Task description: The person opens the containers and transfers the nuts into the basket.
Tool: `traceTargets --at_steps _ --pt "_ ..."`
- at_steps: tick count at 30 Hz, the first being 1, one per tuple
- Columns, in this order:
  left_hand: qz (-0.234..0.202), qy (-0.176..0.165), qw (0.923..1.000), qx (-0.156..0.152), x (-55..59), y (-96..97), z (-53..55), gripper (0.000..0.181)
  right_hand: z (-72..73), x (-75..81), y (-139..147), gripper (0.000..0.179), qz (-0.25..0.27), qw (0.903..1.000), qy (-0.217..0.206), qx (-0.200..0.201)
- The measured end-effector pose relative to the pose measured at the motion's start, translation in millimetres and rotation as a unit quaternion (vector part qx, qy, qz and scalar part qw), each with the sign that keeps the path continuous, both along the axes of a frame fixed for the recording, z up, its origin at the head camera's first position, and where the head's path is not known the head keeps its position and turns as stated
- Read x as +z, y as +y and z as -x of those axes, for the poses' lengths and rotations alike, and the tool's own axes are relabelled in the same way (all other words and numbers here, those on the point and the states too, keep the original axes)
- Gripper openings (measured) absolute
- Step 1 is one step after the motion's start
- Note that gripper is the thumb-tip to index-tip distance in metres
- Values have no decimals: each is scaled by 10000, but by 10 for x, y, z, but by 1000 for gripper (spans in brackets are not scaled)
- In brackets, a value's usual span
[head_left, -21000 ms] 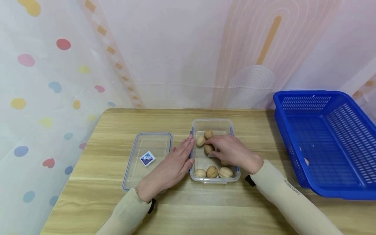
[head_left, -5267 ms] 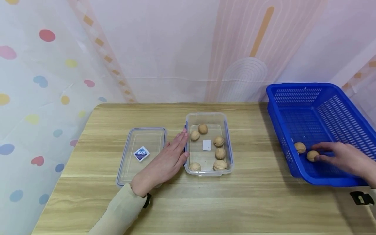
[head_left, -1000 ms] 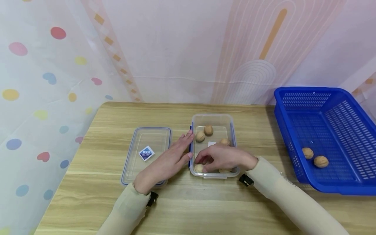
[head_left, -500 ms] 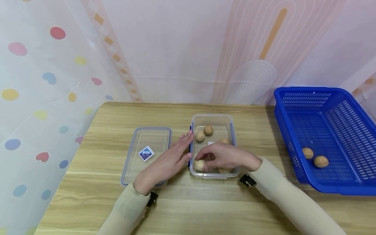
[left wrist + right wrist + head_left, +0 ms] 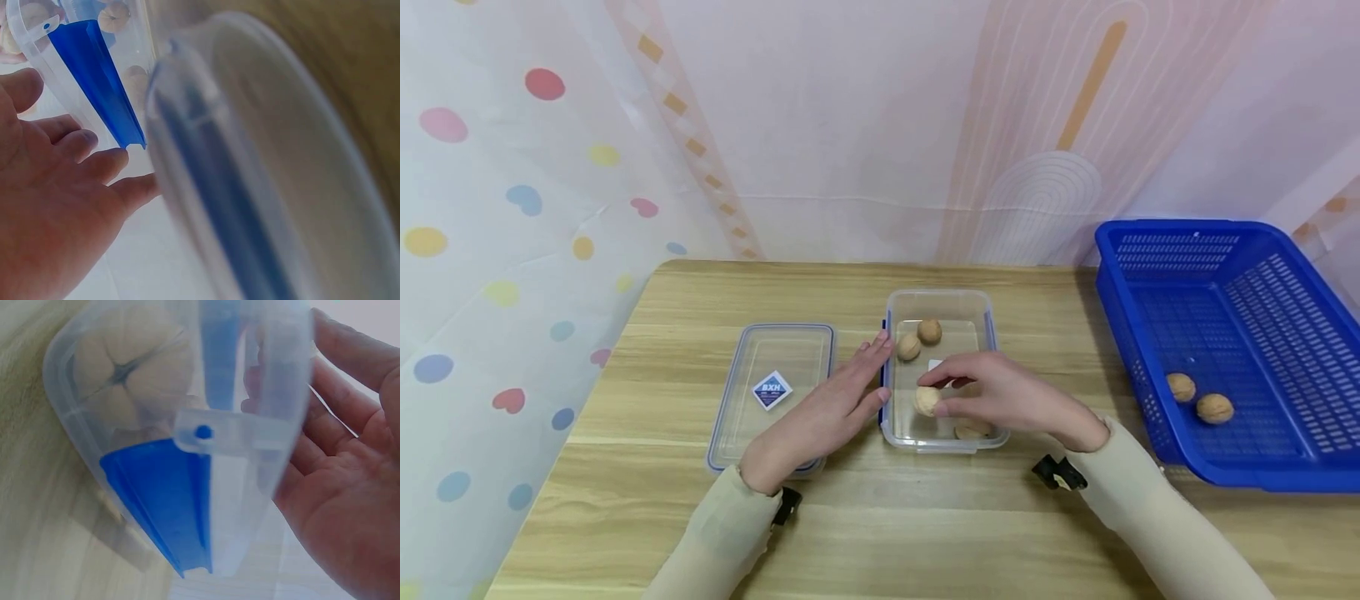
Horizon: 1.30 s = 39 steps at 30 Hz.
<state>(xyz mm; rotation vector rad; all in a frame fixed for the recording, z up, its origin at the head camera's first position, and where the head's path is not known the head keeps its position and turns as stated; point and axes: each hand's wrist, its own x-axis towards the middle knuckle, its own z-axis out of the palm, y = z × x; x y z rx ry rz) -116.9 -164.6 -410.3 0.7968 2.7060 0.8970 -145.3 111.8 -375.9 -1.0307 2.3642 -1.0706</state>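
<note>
In the head view my left hand [image 5: 820, 417] lies with straight fingers along the left side of a clear plastic container [image 5: 937, 446]. In the left wrist view, its fingertips are right by the blue side clip [image 5: 100, 81]. My right hand [image 5: 1003, 392] is over the container, pinching a pale walnut [image 5: 927, 402] between thumb and fingers. Two walnuts, one paler [image 5: 909, 347] and one browner [image 5: 929, 332], lie at the container's back left. Another walnut [image 5: 973, 429] sits at the front right, partly covered by my right hand; it shows large through the wall in the right wrist view.
A clear lid [image 5: 790, 354] with a blue seal and a BXH sticker lies left of the container, partly under my left hand. At the right stands a blue slotted basket [image 5: 1262, 479] holding two walnuts [image 5: 1215, 408]. A patterned cloth backdrop [image 5: 850, 150] hangs behind the table.
My right hand went from the basket to the container, took the front-left walnut and has raised it, shifting back and right. Two walnuts stay in the basket. My left hand keeps its place.
</note>
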Motion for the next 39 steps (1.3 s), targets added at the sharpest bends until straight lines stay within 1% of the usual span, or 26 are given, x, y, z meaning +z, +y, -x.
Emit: traceTargets --at_steps 6,11,16,22,26,30,34,36,39 --pt "23 18 10000 -5 8 4 2 64 -113 85 100 36 188 9993 136 -297" --pt "13 87 10000 -27 4 3 -3 64 -218 147 191 33 332 9966 470 -592" --pt "23 98 9999 -30 2 0 -2 63 -302 209 286 31 330 9927 894 -734" --pt "63 77 9999 -26 16 4 4 63 -410 315 421 35 273 9896 1032 -961" --pt "62 44 10000 -22 16 7 6 63 -476 387 518 34 285 9854 1200 -1172" --pt "53 85 9999 -29 12 3 8 63 -549 449 629 33 216 9789 1393 -1479" --pt "51 120 9999 -38 12 -1 11 63 -619 498 744 36 247 9750 1345 -1752" --pt "49 112 9999 -39 10 -1 12 63 -642 510 800 39 371 9734 1385 -1786" --pt "47 96 9999 -39 9 -1 12 63 -667 521 887 45 534 9686 1604 -1823"
